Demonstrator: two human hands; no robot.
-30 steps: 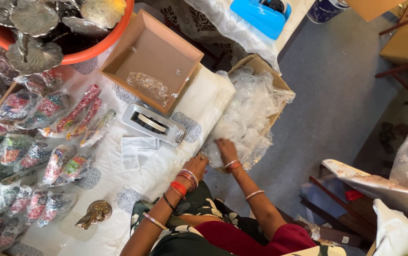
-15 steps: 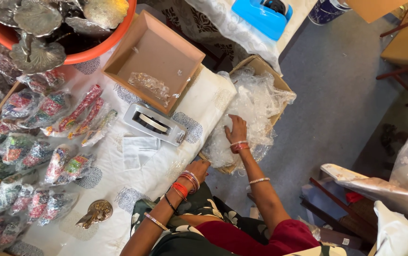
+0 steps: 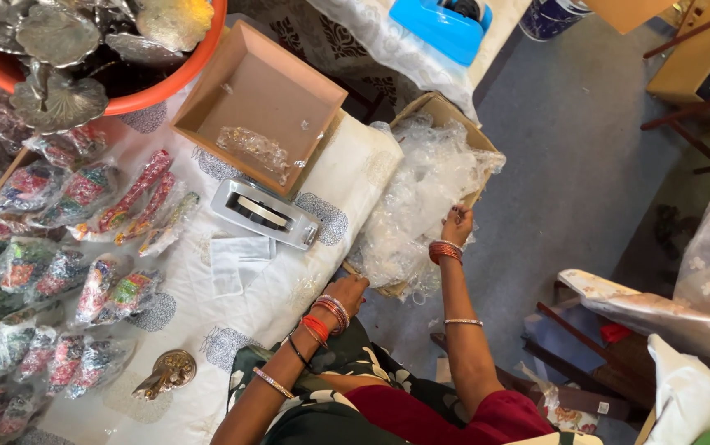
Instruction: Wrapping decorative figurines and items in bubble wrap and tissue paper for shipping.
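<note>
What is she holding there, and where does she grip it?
The right hand pinches clear plastic wrap in the cardboard box. The left hand rests on the table edge, holding nothing.

Home craft-packing workspace: cloth-covered table (image 3: pixel 346 177) lined with rows of small packets (image 3: pixel 50 272) in clear wrap, orange tub (image 3: pixel 169 91) of metal leaf pieces, tape dispenser (image 3: pixel 266 214), carton of plastic bags (image 3: pixel 425 194).

- Left hand (image 3: pixel 350 290), nearest the silver tape dispenser (image 3: pixel 266 214), is wearing a chunky stack of red and silver bangles, a thin dark band and a slim gold bracelet up the forearm.
- Right hand (image 3: pixel 457 224), further from that dispenser, is sporting red-orange bangles and a thin silver one.
- She's wearing a maroon top under green-and-white floral fabric.
</note>
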